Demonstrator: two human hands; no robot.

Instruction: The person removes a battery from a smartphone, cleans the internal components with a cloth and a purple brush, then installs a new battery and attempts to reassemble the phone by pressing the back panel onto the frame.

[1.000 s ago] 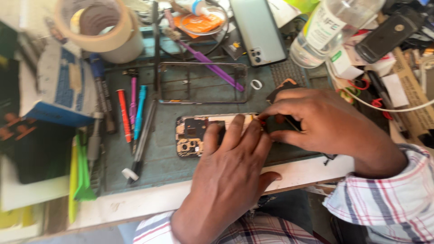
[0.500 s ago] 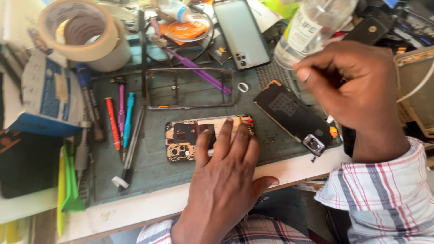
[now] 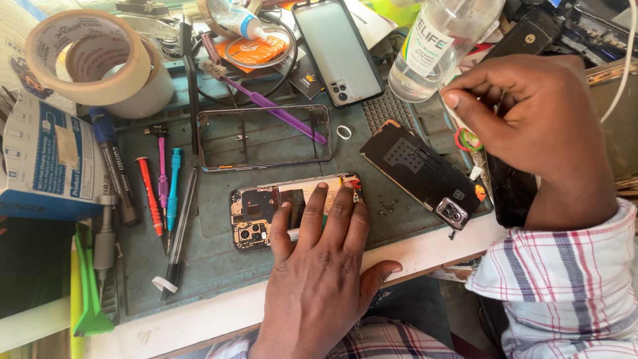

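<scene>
Both hands apart now: left hand (image 3: 319, 266) on opened phone (image 3: 279, 209), right hand (image 3: 531, 126) raised.

Opened phone (image 3: 266, 213) lies flat on the grey mat, circuitry exposed; black back cover (image 3: 422, 174) beside it.

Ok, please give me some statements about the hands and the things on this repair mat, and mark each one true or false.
1. The left hand rests flat on the opened phone with bare circuit boards. True.
2. The right hand presses on the black phone back cover with camera cutout. False: it is raised above the bench, fingertips pinched together, apart from the cover.
3. The empty rectangular phone frame lies above the opened phone in the picture. True.
4. The red, pink and blue screwdrivers lie to the right of the opened phone. False: they lie to its left.
</scene>
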